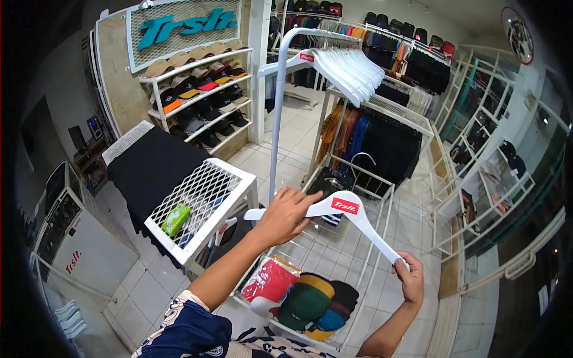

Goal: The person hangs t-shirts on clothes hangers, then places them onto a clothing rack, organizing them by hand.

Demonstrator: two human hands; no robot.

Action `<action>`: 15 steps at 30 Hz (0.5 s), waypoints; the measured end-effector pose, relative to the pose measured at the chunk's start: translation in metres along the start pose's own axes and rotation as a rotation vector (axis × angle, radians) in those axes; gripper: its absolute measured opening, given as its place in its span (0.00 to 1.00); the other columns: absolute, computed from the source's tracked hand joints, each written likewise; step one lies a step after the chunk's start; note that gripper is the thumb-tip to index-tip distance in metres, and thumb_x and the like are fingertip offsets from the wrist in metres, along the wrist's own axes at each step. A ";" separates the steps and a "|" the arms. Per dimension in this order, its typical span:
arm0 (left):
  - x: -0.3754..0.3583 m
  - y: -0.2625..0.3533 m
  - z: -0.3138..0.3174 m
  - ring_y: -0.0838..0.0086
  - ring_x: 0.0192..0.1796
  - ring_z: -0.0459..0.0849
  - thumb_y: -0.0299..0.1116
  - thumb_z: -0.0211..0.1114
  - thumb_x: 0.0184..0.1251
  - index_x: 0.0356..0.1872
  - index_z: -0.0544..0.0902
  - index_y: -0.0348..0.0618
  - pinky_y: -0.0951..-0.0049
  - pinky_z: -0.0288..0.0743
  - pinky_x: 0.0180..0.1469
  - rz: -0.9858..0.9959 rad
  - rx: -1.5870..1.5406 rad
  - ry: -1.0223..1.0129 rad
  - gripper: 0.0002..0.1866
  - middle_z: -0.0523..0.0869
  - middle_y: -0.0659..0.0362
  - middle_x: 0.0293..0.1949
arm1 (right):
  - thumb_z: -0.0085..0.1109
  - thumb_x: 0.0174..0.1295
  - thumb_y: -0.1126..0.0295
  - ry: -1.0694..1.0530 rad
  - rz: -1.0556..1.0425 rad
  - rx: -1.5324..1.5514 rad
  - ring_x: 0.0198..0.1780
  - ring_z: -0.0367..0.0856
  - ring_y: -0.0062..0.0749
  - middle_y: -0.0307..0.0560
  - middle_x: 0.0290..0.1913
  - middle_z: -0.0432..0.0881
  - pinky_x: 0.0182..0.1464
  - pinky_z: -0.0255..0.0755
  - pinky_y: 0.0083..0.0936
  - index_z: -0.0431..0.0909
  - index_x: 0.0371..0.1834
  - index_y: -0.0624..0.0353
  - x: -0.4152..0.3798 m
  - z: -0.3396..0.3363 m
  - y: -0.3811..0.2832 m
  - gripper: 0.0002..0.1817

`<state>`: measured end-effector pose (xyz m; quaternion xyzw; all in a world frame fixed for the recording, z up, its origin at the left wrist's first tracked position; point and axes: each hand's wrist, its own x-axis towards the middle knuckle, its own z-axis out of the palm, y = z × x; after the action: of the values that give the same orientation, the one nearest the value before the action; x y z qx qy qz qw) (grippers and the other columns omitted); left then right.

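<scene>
A white clothes hanger (pixel 376 236) with a red label and a metal hook is held up in front of me, nothing hanging on it. My left hand (pixel 289 215) is closed around its left shoulder, close to the label. At the hanger's right tip, my right hand (pixel 410 278) pinches the end between thumb and fingers. Beyond it, a row of white hangers (pixel 346 70) hangs from the top bar of a white rack (pixel 279 119). Below my hands are several caps (pixel 304 305) and a red plastic-wrapped packet (pixel 270 281) on the rack's lower shelf.
On my left stands a white mesh table (pixel 250 182) with black cloth (pixel 158 164) and a green packet (pixel 175 219). Cap shelves (pixel 200 95) line the wall behind it. Ahead, clothes (pixel 388 146) hang on a low rack; glass doors (pixel 483 107) are at right.
</scene>
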<state>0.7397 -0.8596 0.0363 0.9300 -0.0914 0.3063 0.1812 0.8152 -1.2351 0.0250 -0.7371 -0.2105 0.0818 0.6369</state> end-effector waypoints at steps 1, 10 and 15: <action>-0.015 0.004 -0.011 0.50 0.53 0.84 0.45 0.68 0.72 0.69 0.76 0.45 0.51 0.76 0.57 -0.010 -0.033 -0.080 0.28 0.87 0.46 0.50 | 0.64 0.73 0.65 0.003 0.025 -0.010 0.33 0.75 0.18 0.36 0.31 0.82 0.39 0.70 0.20 0.85 0.51 0.68 -0.012 0.010 0.000 0.15; -0.202 0.022 -0.155 0.51 0.33 0.88 0.50 0.68 0.72 0.51 0.83 0.45 0.54 0.78 0.33 -0.333 0.115 0.014 0.20 0.89 0.48 0.33 | 0.73 0.60 0.69 0.063 -0.358 -0.540 0.34 0.81 0.43 0.49 0.33 0.84 0.42 0.71 0.36 0.89 0.50 0.56 -0.104 0.236 -0.059 0.15; -0.331 0.016 -0.227 0.52 0.28 0.87 0.54 0.70 0.70 0.47 0.86 0.48 0.55 0.77 0.30 -0.704 0.228 0.120 0.20 0.89 0.51 0.28 | 0.76 0.58 0.66 -0.101 -0.744 -0.585 0.33 0.82 0.43 0.46 0.33 0.84 0.38 0.73 0.36 0.89 0.56 0.52 -0.133 0.368 -0.063 0.21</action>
<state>0.3501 -0.7650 0.0109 0.8992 0.2794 0.2874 0.1756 0.5400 -0.9510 0.0023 -0.7551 -0.5054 -0.1788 0.3775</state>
